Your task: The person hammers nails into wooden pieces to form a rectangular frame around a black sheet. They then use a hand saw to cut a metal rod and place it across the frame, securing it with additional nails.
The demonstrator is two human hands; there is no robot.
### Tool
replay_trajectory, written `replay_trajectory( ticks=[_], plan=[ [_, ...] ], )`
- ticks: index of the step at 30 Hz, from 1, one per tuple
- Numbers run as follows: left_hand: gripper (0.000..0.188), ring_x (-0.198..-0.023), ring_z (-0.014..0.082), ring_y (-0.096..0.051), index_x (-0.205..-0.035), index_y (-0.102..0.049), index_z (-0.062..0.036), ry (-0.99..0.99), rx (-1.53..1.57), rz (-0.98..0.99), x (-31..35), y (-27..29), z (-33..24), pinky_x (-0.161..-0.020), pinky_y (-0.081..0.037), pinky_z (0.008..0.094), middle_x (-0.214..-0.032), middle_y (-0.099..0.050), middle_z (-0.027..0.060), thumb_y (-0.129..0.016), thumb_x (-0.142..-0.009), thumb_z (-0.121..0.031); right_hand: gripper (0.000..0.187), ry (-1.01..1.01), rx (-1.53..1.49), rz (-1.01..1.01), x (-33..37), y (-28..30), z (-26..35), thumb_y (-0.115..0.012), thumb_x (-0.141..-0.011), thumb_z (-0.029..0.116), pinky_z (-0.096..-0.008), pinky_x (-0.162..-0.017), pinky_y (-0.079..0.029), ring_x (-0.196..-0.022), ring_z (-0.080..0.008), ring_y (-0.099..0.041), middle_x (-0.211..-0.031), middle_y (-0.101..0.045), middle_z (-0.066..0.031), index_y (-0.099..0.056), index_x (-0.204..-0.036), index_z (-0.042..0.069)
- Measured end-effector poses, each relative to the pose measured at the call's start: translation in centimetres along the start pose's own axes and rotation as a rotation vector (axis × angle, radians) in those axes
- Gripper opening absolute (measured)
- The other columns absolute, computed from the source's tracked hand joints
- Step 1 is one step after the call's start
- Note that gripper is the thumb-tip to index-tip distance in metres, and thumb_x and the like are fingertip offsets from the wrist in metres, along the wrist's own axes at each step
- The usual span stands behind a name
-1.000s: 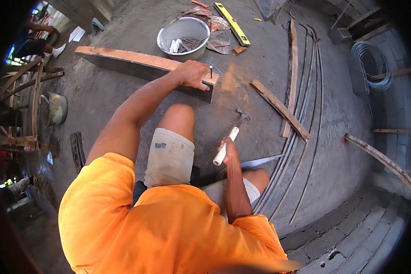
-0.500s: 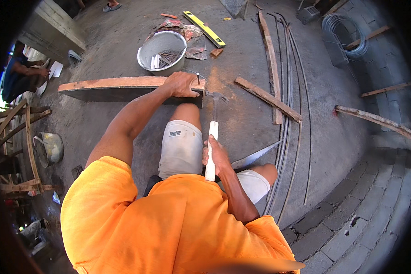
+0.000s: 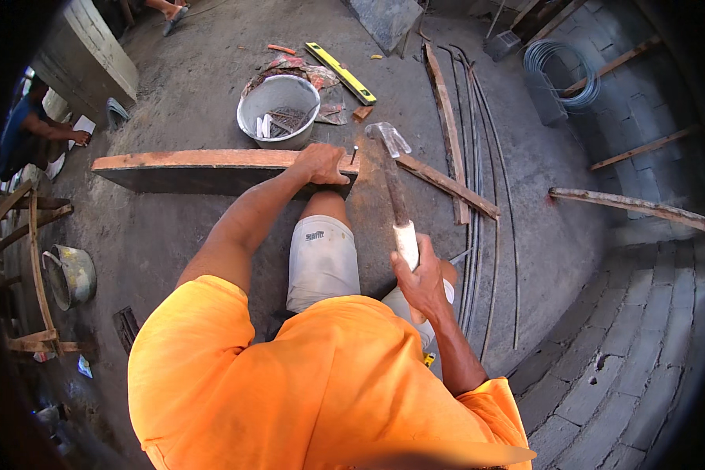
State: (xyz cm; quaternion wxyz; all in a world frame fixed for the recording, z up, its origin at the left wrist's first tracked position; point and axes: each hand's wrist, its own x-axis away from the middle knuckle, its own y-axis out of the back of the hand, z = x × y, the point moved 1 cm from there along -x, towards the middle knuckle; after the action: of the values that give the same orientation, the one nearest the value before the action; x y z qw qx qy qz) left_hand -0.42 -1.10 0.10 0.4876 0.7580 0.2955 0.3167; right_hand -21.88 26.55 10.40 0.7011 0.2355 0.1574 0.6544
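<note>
Our left hand [image 3: 321,163] is curled over the top edge of the board [image 3: 188,160], gripping it close to its right end. A nail [image 3: 355,155] stands nearly upright in that edge, between the hand and the end corner. Our knee [image 3: 326,205] is just this side of the board; we cannot tell whether they touch. Our right hand [image 3: 421,276] is closed around the hammer's [image 3: 395,188] white handle, its head up beside the nail and apart from it. Beyond the board's far edge, the bucket [image 3: 272,95] of loose nails sits on the floor [image 3: 196,235], the level [image 3: 341,73] farther off. Toward the floor's right edge, a stick [image 3: 446,186] lies across the rods [image 3: 473,251].
</note>
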Motion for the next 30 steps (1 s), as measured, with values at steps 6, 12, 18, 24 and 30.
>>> replay_trajectory(
  ticks=[6,12,18,24,30],
  plan=[
    [0.073,-0.109,0.0448,-0.069,-0.120,-0.067,0.0013,-0.022,0.066,-0.008,0.0,-0.2,0.4,-0.098,-0.053,0.0537,-0.112,-0.072,0.0292,-0.076,-0.072,-0.052,0.046,-0.311,-0.160,0.177,-1.9,-0.8,3.4,-0.063,-0.104,0.043,-0.0337,-0.048,-0.047,-0.052,-0.0148,-0.057,-0.071,-0.059,-0.0065,-0.053,-0.119,0.001],
    [0.075,-0.115,0.0433,-0.067,-0.127,-0.066,-0.0004,0.001,0.033,0.012,-0.4,-0.2,0.5,-0.102,-0.052,0.0529,-0.117,-0.071,0.0287,-0.075,-0.074,-0.053,0.032,0.000,-0.416,-0.101,-2.1,2.5,9.8,-0.063,-0.106,0.033,-0.0284,-0.043,-0.044,-0.050,-0.0092,-0.053,-0.068,-0.055,-0.0015,-0.054,-0.118,0.005],
    [0.076,-0.116,0.0439,-0.067,-0.128,-0.066,-0.0008,-0.010,0.015,-0.006,-0.7,-1.1,1.0,-0.103,-0.051,0.0534,-0.117,-0.072,0.0274,-0.075,-0.075,-0.054,0.061,0.914,-0.921,-0.344,-3.3,5.1,10.9,-0.068,-0.094,0.063,-0.0377,-0.051,-0.054,-0.059,-0.0234,-0.062,-0.074,-0.061,-0.0065,-0.051,-0.119,0.010],
    [0.072,-0.113,0.0436,-0.067,-0.119,-0.069,-0.0002,-0.041,0.033,-0.004,-0.3,-1.0,0.8,-0.101,-0.051,0.0530,-0.113,-0.072,0.0275,-0.075,-0.074,-0.056,0.032,-0.108,0.050,0.038,-4.8,-3.1,1.5,-0.063,-0.106,0.035,-0.0318,-0.046,-0.046,-0.051,-0.0123,-0.055,-0.066,-0.055,-0.0021,-0.055,-0.098,0.006],
    [0.076,-0.117,0.0426,-0.067,-0.125,-0.067,0.0008,-0.008,0.040,0.040,-0.7,-0.5,0.9,-0.102,-0.051,0.0524,-0.117,-0.071,0.0294,-0.075,-0.074,-0.055,0.049,0.695,-0.757,-0.144,-5.5,5.1,12.5,-0.055,-0.104,0.058,-0.0328,-0.049,-0.049,-0.057,-0.0176,-0.059,-0.073,-0.060,-0.0076,-0.055,-0.105,0.008]
  ],
)
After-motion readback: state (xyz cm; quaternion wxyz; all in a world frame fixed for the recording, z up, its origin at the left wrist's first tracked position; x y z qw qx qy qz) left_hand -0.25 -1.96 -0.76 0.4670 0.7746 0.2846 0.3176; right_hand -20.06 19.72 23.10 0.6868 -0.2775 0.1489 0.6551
